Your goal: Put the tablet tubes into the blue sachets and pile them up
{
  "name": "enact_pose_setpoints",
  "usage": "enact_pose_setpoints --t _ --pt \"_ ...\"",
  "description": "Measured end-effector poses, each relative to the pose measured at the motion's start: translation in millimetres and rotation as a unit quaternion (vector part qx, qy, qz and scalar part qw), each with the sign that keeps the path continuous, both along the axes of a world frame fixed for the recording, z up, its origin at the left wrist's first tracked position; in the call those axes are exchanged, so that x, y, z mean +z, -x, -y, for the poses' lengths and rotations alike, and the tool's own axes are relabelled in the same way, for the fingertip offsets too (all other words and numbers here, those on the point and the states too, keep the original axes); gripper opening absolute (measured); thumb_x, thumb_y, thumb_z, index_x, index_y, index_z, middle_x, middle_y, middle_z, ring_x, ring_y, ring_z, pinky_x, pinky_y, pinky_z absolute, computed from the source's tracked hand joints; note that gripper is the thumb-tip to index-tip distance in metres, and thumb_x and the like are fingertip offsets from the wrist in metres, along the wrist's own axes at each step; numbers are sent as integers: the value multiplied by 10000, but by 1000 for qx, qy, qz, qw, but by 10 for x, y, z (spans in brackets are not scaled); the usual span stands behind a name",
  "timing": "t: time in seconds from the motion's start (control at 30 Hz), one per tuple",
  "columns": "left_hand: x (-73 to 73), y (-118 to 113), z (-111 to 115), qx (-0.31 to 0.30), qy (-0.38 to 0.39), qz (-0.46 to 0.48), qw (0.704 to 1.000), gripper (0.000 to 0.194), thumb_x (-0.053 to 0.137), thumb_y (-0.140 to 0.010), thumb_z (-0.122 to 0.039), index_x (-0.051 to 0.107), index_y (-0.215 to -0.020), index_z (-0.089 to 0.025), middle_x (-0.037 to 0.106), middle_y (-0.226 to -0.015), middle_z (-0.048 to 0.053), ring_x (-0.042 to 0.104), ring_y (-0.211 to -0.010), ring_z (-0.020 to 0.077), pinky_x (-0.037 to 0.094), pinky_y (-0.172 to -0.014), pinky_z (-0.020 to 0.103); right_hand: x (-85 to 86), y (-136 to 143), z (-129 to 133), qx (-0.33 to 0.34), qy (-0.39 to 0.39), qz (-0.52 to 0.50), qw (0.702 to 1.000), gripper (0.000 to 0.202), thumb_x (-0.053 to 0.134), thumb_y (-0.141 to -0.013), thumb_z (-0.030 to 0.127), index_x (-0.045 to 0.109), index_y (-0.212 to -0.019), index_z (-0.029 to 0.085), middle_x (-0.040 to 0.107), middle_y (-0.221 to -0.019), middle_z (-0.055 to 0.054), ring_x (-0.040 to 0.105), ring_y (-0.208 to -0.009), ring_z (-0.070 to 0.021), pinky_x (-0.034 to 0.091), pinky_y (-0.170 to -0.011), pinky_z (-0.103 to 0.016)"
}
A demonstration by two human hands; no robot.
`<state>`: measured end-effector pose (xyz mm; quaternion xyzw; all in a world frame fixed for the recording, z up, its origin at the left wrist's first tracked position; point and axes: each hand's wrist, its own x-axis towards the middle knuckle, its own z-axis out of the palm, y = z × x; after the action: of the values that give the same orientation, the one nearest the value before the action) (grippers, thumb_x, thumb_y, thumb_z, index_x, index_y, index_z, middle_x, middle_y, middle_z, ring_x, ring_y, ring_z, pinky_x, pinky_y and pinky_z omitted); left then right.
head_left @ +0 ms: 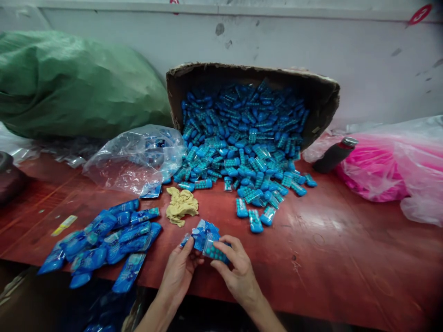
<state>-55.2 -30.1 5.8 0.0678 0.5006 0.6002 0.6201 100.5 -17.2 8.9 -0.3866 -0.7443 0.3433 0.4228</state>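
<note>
My left hand (pixel 182 263) is closed on some blue printed cards (pixel 205 233), which look like a small fanned stack. Between the thumb and fingers of my right hand (pixel 237 265) is a small blue pack (pixel 215 252) with a clear front and rows of teal balls. The pack touches or overlaps the lower edge of the cards. Just beyond my hands lies a crumpled yellow cloth (pixel 182 205). To the left is a pile of blue printed packs (pixel 114 235). Three loose ball packs, one of them a clear-fronted pack (pixel 255 221), lie ahead of my right hand.
A cardboard box (pixel 171 99) on its side spills many blue packs (pixel 249 138) onto the red table (pixel 328 258). Around it are a green sack (pixel 79 87), a clear plastic bag (pixel 138 161), a dark bottle (pixel 334 156) and a pink-filled bag (pixel 374 170). A yellow-handled cutter (pixel 64 225) lies left.
</note>
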Motion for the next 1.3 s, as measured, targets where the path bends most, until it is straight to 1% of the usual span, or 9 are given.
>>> enact_pose_setpoints --t 0.13,0.27,0.43,0.63,0.8,0.9,1.07,1.2,1.3 --pt "-35 -18 11 4 4 2 1000 225 714 -615 -310 601 -698 -134 616 -568 -15 558 -504 100 470 -441 213 115 -33 -14 44 120 -66 990 371 614 -730 90 583 -1062 252 536 -1010 -29 537 -948 -163 433 -839 -266" --pt "-36 -10 23 -21 -16 -2 1000 205 687 -651 -303 607 -738 -135 640 -637 5 567 -546 110 472 -473 230 161 -60 -37 59 196 -77 976 365 614 -707 69 609 -1020 256 534 -984 -12 540 -928 -152 418 -828 -250" --pt "-5 13 53 -69 -33 -9 997 202 669 -670 -307 587 -633 -126 583 -525 -2 532 -504 107 457 -511 245 168 -69 -64 62 220 -70 971 323 599 -728 103 613 -1014 253 530 -980 -10 537 -916 -150 410 -816 -249" --pt "3 2 67 -57 -40 -11 997 183 678 -660 -296 600 -659 -130 621 -585 11 560 -543 125 457 -529 257 170 -79 -33 48 226 -78 970 304 576 -748 105 596 -1017 245 537 -1016 -14 527 -967 -151 394 -866 -252" --pt "19 -38 72 -39 -35 9 999 179 684 -656 -292 612 -680 -129 651 -603 16 584 -553 129 468 -533 249 136 -17 38 -3 187 -53 981 307 563 -755 114 580 -1037 233 529 -1025 -29 527 -976 -159 406 -880 -262" --pt "33 -61 75 -32 -29 28 999 187 683 -657 -298 616 -703 -130 665 -621 22 600 -565 137 481 -537 255 102 29 81 -31 143 -45 988 301 560 -758 121 570 -1039 228 532 -1009 -37 537 -954 -165 436 -851 -263" --pt "54 -91 81 -7 6 29 1000 210 714 -616 -298 617 -704 -135 668 -609 19 609 -553 140 487 -509 243 28 61 142 -114 58 -20 992 284 538 -780 139 557 -1055 210 521 -1004 -64 550 -926 -181 471 -814 -282" --pt "64 -121 97 -2 25 32 999 219 730 -593 -298 618 -683 -134 645 -554 3 603 -530 130 480 -483 221 -46 86 203 -139 -10 20 990 304 526 -800 150 541 -1098 207 515 -1003 -79 557 -910 -190 497 -778 -296" --pt "64 -140 107 -10 26 39 999 199 714 -619 -292 623 -694 -131 650 -562 9 606 -539 130 486 -489 222 -103 103 248 -148 -55 60 986 324 519 -815 162 535 -1135 212 515 -1036 -95 552 -935 -206 505 -773 -315"
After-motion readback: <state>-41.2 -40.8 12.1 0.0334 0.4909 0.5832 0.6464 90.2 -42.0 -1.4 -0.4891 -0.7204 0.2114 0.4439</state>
